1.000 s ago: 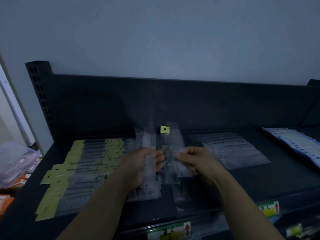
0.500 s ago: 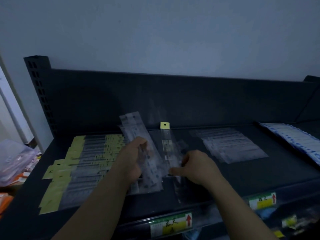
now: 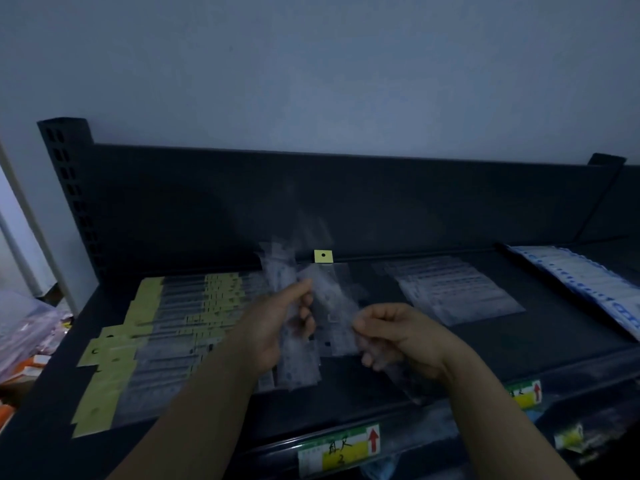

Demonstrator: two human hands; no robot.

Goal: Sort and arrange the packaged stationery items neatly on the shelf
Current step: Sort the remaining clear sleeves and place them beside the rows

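Observation:
My left hand grips a bundle of clear plastic packets above the middle of the dark shelf. My right hand pinches another clear packet just to the right, and a blurred one trails below that hand. A packet with a yellow tag lies flat behind my hands. On the left of the shelf, yellow-headed packets lie in overlapping rows. A flat pile of clear packets rests at the right.
Blue-and-white packages lie along the shelf's far right. Price labels with red arrows sit on the front lip. A perforated upright and back panel bound the shelf. Bagged goods lie lower left, beyond the shelf edge.
The left hand's bundle has swung more upright and nearer to the right hand. My right hand has lifted off the shelf, holding a clear packet.

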